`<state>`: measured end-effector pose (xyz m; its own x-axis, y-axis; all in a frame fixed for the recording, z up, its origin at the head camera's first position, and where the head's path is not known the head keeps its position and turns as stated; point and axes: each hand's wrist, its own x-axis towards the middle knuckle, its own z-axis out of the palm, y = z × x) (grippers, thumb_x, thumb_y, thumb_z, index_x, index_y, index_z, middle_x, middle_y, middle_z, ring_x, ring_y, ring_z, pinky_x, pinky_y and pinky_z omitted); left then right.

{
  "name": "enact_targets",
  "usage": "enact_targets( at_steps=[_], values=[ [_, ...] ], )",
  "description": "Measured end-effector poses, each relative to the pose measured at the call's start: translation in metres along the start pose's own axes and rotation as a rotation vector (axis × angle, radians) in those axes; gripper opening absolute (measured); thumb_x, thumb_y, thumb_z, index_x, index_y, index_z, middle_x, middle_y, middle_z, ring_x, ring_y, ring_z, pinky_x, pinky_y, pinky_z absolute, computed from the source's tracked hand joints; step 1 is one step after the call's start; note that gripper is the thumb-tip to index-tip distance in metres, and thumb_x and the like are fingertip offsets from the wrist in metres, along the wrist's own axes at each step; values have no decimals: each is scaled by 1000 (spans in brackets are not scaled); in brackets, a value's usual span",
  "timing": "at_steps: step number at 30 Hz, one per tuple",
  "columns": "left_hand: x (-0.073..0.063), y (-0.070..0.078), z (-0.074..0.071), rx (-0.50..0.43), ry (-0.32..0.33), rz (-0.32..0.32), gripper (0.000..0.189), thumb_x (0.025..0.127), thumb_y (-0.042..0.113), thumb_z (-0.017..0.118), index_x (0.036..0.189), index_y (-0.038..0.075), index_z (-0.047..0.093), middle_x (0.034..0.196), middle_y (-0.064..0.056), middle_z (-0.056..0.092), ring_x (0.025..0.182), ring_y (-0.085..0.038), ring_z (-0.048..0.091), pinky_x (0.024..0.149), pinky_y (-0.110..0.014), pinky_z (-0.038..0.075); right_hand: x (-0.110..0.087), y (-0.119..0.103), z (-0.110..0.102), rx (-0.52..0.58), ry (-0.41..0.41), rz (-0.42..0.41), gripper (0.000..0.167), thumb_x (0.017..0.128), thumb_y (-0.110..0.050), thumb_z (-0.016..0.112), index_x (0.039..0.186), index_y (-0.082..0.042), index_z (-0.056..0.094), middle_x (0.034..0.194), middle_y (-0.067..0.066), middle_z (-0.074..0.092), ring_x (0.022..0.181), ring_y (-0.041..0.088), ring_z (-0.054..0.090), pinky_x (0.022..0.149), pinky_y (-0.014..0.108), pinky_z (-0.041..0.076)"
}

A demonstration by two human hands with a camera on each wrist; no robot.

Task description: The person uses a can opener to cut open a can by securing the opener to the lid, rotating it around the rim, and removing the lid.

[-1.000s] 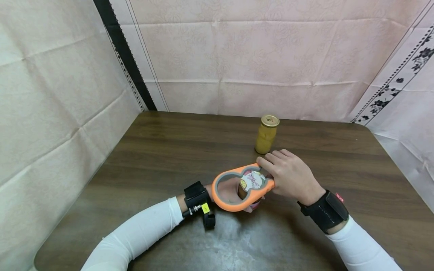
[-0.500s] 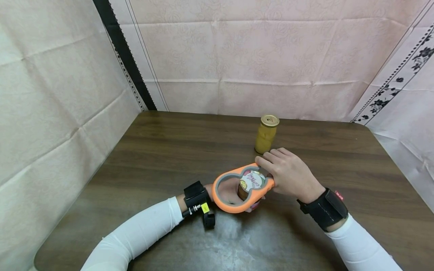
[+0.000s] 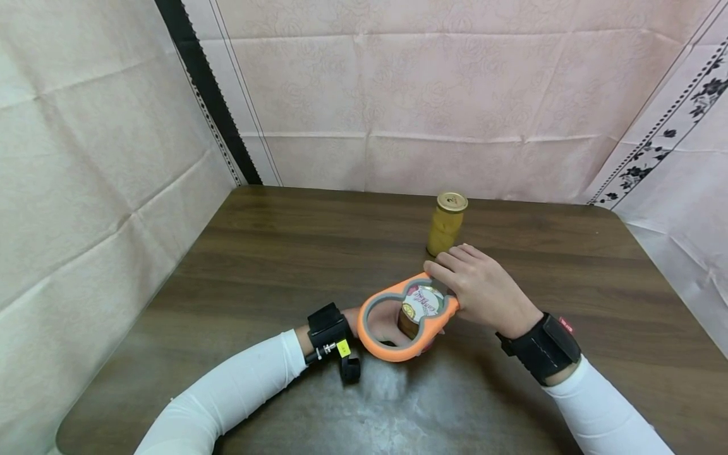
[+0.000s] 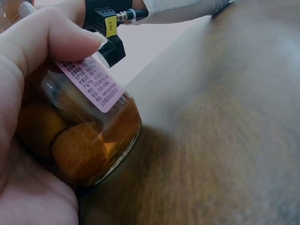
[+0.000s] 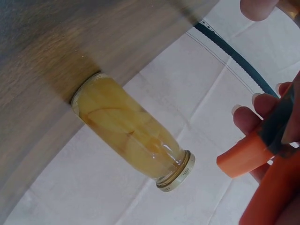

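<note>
Near the middle of the table, my left hand (image 3: 389, 321) grips a glass jar (image 4: 79, 150) whose round brown fruit sits in amber liquid; a pink label shows under the thumb in the left wrist view. The jar's printed lid (image 3: 422, 302) lies inside the narrower end of an orange and grey jar opener (image 3: 436, 323). My right hand (image 3: 480, 291) holds the opener by its right end, fingers curled over it. The wide loop of the opener frames part of my left hand. Just beyond my right hand stands a second jar (image 5: 126, 131), upright, with yellow fruit and a gold lid.
Dark brown wood covers the table (image 3: 284, 253), which has rounded corners. Pale cloth (image 3: 455, 95) hangs behind it and along both sides. Each wrist wears a black strap, the left one carrying a small black device (image 3: 349, 366).
My right hand has moved slightly away and to the left, turning the opener a little counterclockwise as seen from above. The left hand and the yellow jar stay where they were.
</note>
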<state>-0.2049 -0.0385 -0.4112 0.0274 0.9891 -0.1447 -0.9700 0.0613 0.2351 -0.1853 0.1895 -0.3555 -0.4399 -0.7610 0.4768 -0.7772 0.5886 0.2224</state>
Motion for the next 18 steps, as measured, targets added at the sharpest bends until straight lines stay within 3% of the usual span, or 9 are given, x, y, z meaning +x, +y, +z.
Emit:
enact_targets(
  at_steps=[1,2,4,6,8,11,15,18],
  values=[
    [1,0,-2,107,-9,27,46,95,34,72,132,11,57,126,1,62,114,-10,57,100,-23,45,0,0,0,2,-3,0,54,70,-23,91,116,-9,66,99,7,67,93,26,63,96,43,53],
    [2,1,-6,330,-27,63,56,93,38,74,136,8,54,133,0,60,118,-5,54,103,-21,43,1,0,0,3,-6,0,53,71,-22,91,116,-9,66,100,7,67,94,27,63,97,44,53],
    [3,4,-13,918,-9,168,73,91,51,72,143,6,49,146,-5,53,126,2,47,109,-17,38,1,0,0,6,-10,-1,52,72,-20,90,117,-9,66,100,7,67,95,27,63,98,44,53],
    [4,7,-21,1395,32,245,79,94,53,67,148,1,43,155,-12,44,135,2,40,116,-21,34,2,1,0,9,-12,-1,50,73,-16,88,117,-9,66,100,7,67,95,27,62,98,45,53],
    [4,9,-26,1649,52,285,79,98,48,62,149,-7,38,160,-21,34,142,-1,35,122,-25,30,2,1,0,11,-13,-3,47,75,-11,85,117,-10,65,100,6,66,96,27,61,99,45,53],
    [6,11,-29,1639,47,295,80,97,50,63,148,-8,40,160,-24,33,144,-7,36,123,-31,29,2,2,-1,12,-19,-6,45,77,-5,81,118,-12,65,99,6,63,96,27,60,100,46,52],
    [8,10,-31,1564,32,306,96,91,63,64,146,-12,39,156,-29,34,138,-1,39,122,-30,31,3,3,-1,12,-22,-12,46,77,-4,82,118,-13,64,100,6,63,99,28,60,102,48,52],
    [8,9,-31,1579,32,324,75,98,41,66,145,-12,40,156,-29,36,137,1,39,122,-29,31,3,4,0,11,-16,-16,45,78,-1,82,117,-13,64,100,6,62,99,27,59,103,48,52]
  ],
)
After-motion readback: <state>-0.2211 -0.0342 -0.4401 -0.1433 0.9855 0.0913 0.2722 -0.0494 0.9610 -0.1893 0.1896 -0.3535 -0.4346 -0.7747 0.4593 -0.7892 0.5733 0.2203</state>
